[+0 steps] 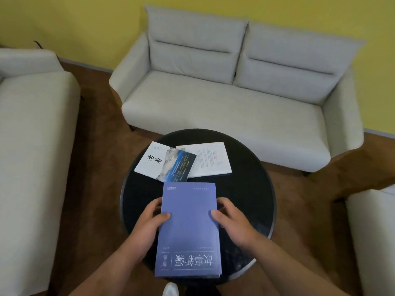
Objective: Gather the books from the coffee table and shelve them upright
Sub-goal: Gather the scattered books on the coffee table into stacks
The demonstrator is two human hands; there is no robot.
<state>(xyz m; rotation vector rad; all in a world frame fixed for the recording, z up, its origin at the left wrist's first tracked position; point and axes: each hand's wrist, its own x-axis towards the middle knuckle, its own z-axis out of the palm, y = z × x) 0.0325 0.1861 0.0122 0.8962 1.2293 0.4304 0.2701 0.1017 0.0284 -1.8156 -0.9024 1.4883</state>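
The fingers (157, 205) of the left hand (147, 223) curl around the left edge of a purple book (189, 229), thumb lying on the cover and the other fingers tucked down along its side. The right hand (232, 221) mirrors this on the right edge, thumb pressed on the cover, fingers wrapped at the side, so both hands grip the book between them. The purple book sits in the lower centre of the frame, long side running toward the viewer, its white title lettering at the near end and upside down from this view. Its near end reaches past the near rim of the round black tabletop (252, 189); whether the book rests on the surface or is lifted off it cannot be told.

Above the purple book in the frame, three more books lie flat on the tabletop. A white book with black brush characters (150, 160) lies at the left, turned at an angle. A book with a blue and grey cover (178, 166) lies partly on top of it and overlaps the left edge of a white book with fine print and a faint red mark (210, 160) at the right.

A pale grey sofa (224, 99) fills the upper centre against a yellow wall (85, 24). Another pale seat (32, 135) runs down the left side, and a corner of a third (372, 231) shows at the lower right, all on a brown floor (100, 146). A white shoe tip (170, 289) shows at the bottom edge.
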